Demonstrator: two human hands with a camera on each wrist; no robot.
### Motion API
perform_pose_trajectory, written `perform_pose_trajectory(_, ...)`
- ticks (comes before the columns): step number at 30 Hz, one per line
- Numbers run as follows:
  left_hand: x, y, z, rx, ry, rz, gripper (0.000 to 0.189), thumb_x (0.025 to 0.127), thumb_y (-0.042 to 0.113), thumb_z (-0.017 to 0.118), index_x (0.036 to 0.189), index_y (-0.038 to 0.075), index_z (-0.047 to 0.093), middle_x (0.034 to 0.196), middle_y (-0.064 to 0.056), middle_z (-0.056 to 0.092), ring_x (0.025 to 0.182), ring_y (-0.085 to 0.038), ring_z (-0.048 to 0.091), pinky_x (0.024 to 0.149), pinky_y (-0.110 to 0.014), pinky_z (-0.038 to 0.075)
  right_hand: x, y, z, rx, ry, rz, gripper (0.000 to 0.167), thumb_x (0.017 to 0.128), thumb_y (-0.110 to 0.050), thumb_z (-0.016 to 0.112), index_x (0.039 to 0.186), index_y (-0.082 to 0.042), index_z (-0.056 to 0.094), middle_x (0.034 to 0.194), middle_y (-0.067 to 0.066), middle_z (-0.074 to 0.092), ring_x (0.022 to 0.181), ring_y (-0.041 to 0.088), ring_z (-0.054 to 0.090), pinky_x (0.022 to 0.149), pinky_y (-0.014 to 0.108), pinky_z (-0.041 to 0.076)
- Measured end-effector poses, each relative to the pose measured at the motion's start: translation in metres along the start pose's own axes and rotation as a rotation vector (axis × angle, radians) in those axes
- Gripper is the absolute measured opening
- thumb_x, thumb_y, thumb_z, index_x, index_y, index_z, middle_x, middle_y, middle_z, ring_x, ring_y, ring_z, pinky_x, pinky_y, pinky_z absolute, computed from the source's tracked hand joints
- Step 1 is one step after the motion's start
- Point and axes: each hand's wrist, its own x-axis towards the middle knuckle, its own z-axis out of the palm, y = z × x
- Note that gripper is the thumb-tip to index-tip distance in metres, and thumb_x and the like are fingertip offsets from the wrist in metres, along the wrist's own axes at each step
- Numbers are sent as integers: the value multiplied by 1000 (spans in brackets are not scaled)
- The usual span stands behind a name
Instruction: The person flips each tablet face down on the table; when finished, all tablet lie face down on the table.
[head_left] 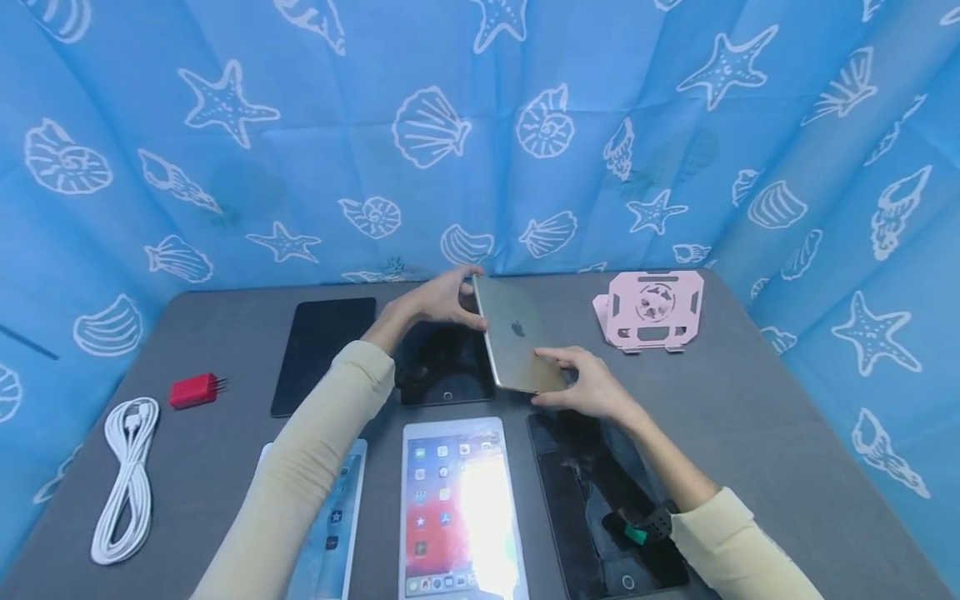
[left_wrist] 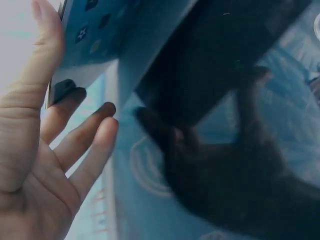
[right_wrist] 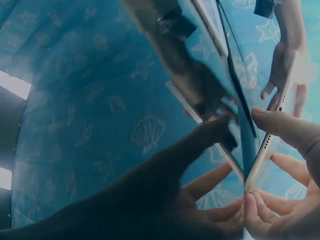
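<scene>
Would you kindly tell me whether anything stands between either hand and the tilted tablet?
Nothing visible does: the left hand holds the tilted tablet directly by its left side, towards the far end, and the right hand pinches it near its closer right corner.

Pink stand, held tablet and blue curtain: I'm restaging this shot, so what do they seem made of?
Pink stand: painted metal or hard plastic, fairly matt; flat plates with clean cut-outs, even colour.
Held tablet: back probably metal, satin; soft pale sheen.
Blue curtain: thin cloth or plastic sheeting, printed; soft creases, white shell drawings.
</scene>
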Motion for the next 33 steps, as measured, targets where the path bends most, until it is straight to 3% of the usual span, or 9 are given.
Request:
perform_pose_trajectory(4,4,-4,11,-156,-47,-20,113,83,10,85,163,3,6,143,-22,61,119,-37,69,101,-43,56,-2,8,-3,-62,56,-6,74,74,-21,91,140,-5,62,132,26,58,120,43,57,98,58,52)
perform_pose_trajectory(8,6,-4,19,-215,-39,-48,116,81,8,86,164,5,5,138,-23,64,106,-32,74,94,-38,59,-5,11,-7,-75,75,-3,73,73,-21,93,138,-5,64,132,27,55,117,41,55,92,54,56)
perform_pose_trajectory(12,10,-4,26,-176,-32,-62,117,80,11,88,163,3,6,115,-17,74,89,-20,73,82,-31,58,-8,14,-8,-82,84,3,74,72,-20,94,138,-3,63,132,30,51,115,40,54,88,51,58)
perform_pose_trajectory(16,13,-4,32,-126,-28,-62,117,79,16,89,163,2,8,85,-4,73,70,-15,64,65,-27,52,-9,17,-8,-102,97,9,75,71,-18,95,137,-1,64,131,31,51,114,40,54,85,49,58)
perform_pose_trajectory(20,16,-5,37,-110,-22,-63,117,79,18,90,162,1,9,75,3,69,60,-11,57,57,-25,44,-11,20,-11,-122,100,31,75,71,-19,95,137,-1,64,131,30,51,112,38,53,84,48,58)
perform_pose_trajectory(24,18,-4,39,-87,-30,-100,120,79,21,90,163,2,7,74,4,68,59,-9,55,59,-24,44,-11,22,-13,-146,88,49,75,72,-22,94,137,-1,64,131,29,50,111,37,52,84,48,56)
perform_pose_trajectory(30,19,2,42,5,-23,-191,125,76,29,93,164,4,7,74,2,66,63,-11,55,77,-28,47,-10,23,-14,-145,72,62,75,73,-24,94,136,0,64,132,29,48,113,38,50,88,51,55)
perform_pose_trajectory(33,20,5,44,48,-17,-217,126,75,32,93,164,6,8,77,1,66,65,-12,56,81,-29,46,-10,23,-15,-151,68,55,75,72,-24,94,135,2,64,130,30,48,110,37,49,85,48,54)
